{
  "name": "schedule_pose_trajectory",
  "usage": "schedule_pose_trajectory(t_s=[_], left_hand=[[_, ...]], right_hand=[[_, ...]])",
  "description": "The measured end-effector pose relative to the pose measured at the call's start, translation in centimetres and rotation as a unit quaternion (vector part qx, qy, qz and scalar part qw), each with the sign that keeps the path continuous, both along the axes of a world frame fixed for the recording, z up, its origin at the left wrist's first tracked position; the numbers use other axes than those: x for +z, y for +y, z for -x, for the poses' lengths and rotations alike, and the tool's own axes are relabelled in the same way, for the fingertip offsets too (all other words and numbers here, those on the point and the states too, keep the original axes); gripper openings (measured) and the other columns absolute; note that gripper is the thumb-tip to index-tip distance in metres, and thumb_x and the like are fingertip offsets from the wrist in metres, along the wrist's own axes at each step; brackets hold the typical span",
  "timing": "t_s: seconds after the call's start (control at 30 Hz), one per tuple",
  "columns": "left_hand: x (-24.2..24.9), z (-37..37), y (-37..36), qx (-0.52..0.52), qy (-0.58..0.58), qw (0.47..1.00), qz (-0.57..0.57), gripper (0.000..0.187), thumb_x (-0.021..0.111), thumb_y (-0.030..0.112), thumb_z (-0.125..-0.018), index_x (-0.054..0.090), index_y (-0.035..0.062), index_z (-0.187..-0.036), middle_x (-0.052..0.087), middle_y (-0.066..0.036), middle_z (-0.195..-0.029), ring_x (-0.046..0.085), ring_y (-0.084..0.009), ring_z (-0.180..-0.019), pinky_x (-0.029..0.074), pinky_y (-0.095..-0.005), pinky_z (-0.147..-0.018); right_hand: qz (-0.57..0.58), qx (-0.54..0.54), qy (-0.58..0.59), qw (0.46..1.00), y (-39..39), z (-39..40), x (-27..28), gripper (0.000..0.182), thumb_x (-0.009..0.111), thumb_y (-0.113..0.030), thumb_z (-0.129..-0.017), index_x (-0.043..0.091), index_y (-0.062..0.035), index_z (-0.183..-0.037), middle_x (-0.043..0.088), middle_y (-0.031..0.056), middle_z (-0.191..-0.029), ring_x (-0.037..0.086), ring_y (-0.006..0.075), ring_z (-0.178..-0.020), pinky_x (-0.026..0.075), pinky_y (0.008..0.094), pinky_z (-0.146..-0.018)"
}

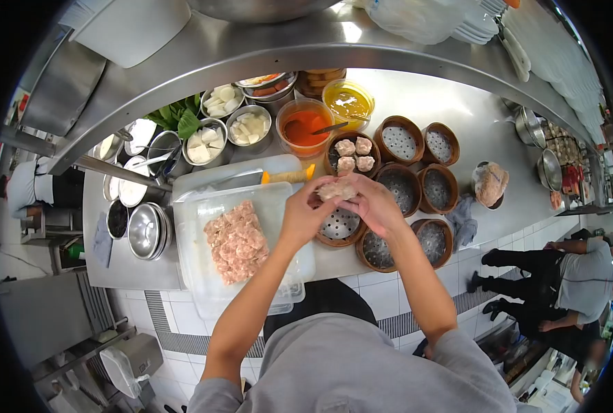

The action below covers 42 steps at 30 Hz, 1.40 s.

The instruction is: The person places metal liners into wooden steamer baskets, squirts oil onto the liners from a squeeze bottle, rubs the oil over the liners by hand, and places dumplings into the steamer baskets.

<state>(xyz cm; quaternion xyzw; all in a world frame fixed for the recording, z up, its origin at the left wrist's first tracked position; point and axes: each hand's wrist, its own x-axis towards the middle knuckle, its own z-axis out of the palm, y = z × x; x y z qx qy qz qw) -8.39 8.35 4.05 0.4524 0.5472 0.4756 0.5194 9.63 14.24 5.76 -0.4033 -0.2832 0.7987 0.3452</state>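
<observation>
Between my two hands, above the steamers, is a pale, lumpy dumpling (336, 191) with pinkish filling. My left hand (303, 210) curls its fingers against the left side. On the other side, my right hand (375, 205) closes around it from the right and below. Just beyond the hands, a round bamboo steamer (329, 169) holds several shaped dumplings (345, 147). Below them sits another steamer (339, 227) with a perforated metal base. A clear plastic tub (195, 265) left of my hands contains a mound of pink dumplings or meat portions (236, 241).
Several bamboo steamers (436, 189) stand to the right, near a blue-grey cloth (463, 219) and a bowl of raw meat (492, 184). A yellow-handled knife (287, 176) lies behind the tub. Sauce containers (299, 127) stand behind. A metal shelf (251, 72) overhangs the counter.
</observation>
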Motion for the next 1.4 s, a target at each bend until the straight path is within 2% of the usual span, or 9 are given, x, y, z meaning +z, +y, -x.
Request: schedule_pose_trajectory(t_s=[0.13, 0.3, 0.83, 0.97, 1.03, 1.1, 1.17, 1.23, 1.4], left_hand=[[0.1, 2.2, -1.0, -0.021, -0.080, 0.997, 0.000, 0.050, 0.078, 0.013, -0.092, 0.059, -0.0024, -0.135, 0.068, -0.009, -0.123, 0.065, -0.0126, -0.107, 0.054, -0.0279, -0.092], [0.8, 1.7, -2.2, -0.058, -0.090, 0.994, 0.025, 0.045, 0.076, 0.010, -0.092, 0.061, -0.0037, -0.132, 0.071, -0.012, -0.118, 0.068, -0.0154, -0.104, 0.055, -0.0283, -0.091], [-1.1, -1.3, -0.5, -0.185, -0.289, 0.926, 0.159, 0.038, 0.068, 0.006, -0.096, 0.059, -0.0053, -0.131, 0.069, -0.015, -0.118, 0.070, -0.0206, -0.103, 0.059, -0.0324, -0.089], [-1.3, -2.0, -0.7, -0.123, -0.327, 0.926, 0.143, 0.035, 0.068, 0.007, -0.096, 0.061, -0.0037, -0.128, 0.068, -0.013, -0.120, 0.069, -0.0203, -0.106, 0.058, -0.0313, -0.089], [-1.6, -2.1, -0.9, -0.099, -0.062, 0.993, -0.020, 0.032, 0.069, 0.010, -0.096, 0.061, -0.0014, -0.124, 0.067, -0.011, -0.121, 0.068, -0.0194, -0.108, 0.056, -0.0297, -0.090], [-1.8, -1.5, -0.8, -0.071, -0.014, 0.996, -0.043, 0.033, 0.072, 0.008, -0.089, 0.061, 0.0002, -0.119, 0.068, -0.011, -0.118, 0.069, -0.0227, -0.103, 0.055, -0.0323, -0.087], [-2.0, -0.6, -0.7, -0.093, 0.246, 0.957, -0.121, 0.036, 0.073, 0.007, -0.080, 0.060, 0.0021, -0.113, 0.068, -0.012, -0.112, 0.065, -0.0293, -0.104, 0.050, -0.0410, -0.091], [-3.5, -0.7, -0.7, -0.107, 0.308, 0.930, -0.167, 0.036, 0.071, 0.007, -0.077, 0.059, 0.0032, -0.111, 0.068, -0.012, -0.111, 0.062, -0.0314, -0.107, 0.045, -0.0439, -0.093], [-6.9, -0.7, 1.0, -0.150, 0.436, 0.855, -0.237, 0.036, 0.068, 0.009, -0.075, 0.057, 0.0058, -0.109, 0.068, -0.010, -0.107, 0.054, -0.0321, -0.117, 0.034, -0.0476, -0.097]], right_hand=[[-0.155, 0.138, -0.090, 0.974, -0.6, -1.1, 0.2, 0.047, 0.075, -0.020, -0.095, 0.060, 0.0034, -0.133, 0.069, 0.0083, -0.121, 0.067, 0.0158, -0.108, 0.055, 0.0326, -0.093], [-0.273, 0.151, -0.147, 0.939, -2.4, -1.9, -0.8, 0.047, 0.080, -0.021, -0.091, 0.064, 0.0043, -0.127, 0.071, 0.0092, -0.117, 0.066, 0.0132, -0.104, 0.054, 0.0283, -0.090], [-0.176, 0.048, -0.054, 0.982, -6.9, -6.5, -2.4, 0.038, 0.070, -0.004, -0.096, 0.062, 0.0009, -0.133, 0.069, 0.0082, -0.122, 0.066, 0.0132, -0.111, 0.055, 0.0285, -0.096], [-0.164, 0.053, -0.056, 0.983, -6.5, -7.1, -1.2, 0.039, 0.070, -0.006, -0.096, 0.061, -0.0007, -0.134, 0.069, 0.0070, -0.122, 0.067, 0.0134, -0.108, 0.055, 0.0292, -0.095], [-0.274, 0.043, -0.291, 0.915, -6.4, -6.7, -0.4, 0.040, 0.071, -0.011, -0.095, 0.062, -0.0039, -0.133, 0.070, 0.0049, -0.122, 0.067, 0.0130, -0.104, 0.055, 0.0298, -0.091], [-0.301, 0.041, -0.333, 0.892, -6.1, -6.4, -0.1, 0.041, 0.075, -0.012, -0.090, 0.063, -0.0069, -0.130, 0.070, 0.0066, -0.121, 0.066, 0.0192, -0.108, 0.053, 0.0353, -0.095], [-0.435, 0.030, -0.425, 0.793, -6.1, -6.0, -0.6, 0.046, 0.076, -0.011, -0.084, 0.064, -0.0074, -0.128, 0.068, 0.0108, -0.121, 0.062, 0.0287, -0.114, 0.049, 0.0415, -0.102], [-0.446, 0.038, -0.404, 0.798, -5.8, -4.9, -2.8, 0.046, 0.076, -0.009, -0.080, 0.064, -0.0074, -0.124, 0.067, 0.0136, -0.119, 0.056, 0.0351, -0.116, 0.045, 0.0456, -0.104], [-0.576, 0.090, -0.503, 0.638, -4.7, -2.7, -7.3, 0.045, 0.073, -0.006, -0.078, 0.062, -0.0061, -0.122, 0.066, 0.0110, -0.118, 0.056, 0.0318, -0.115, 0.041, 0.0453, -0.102]])
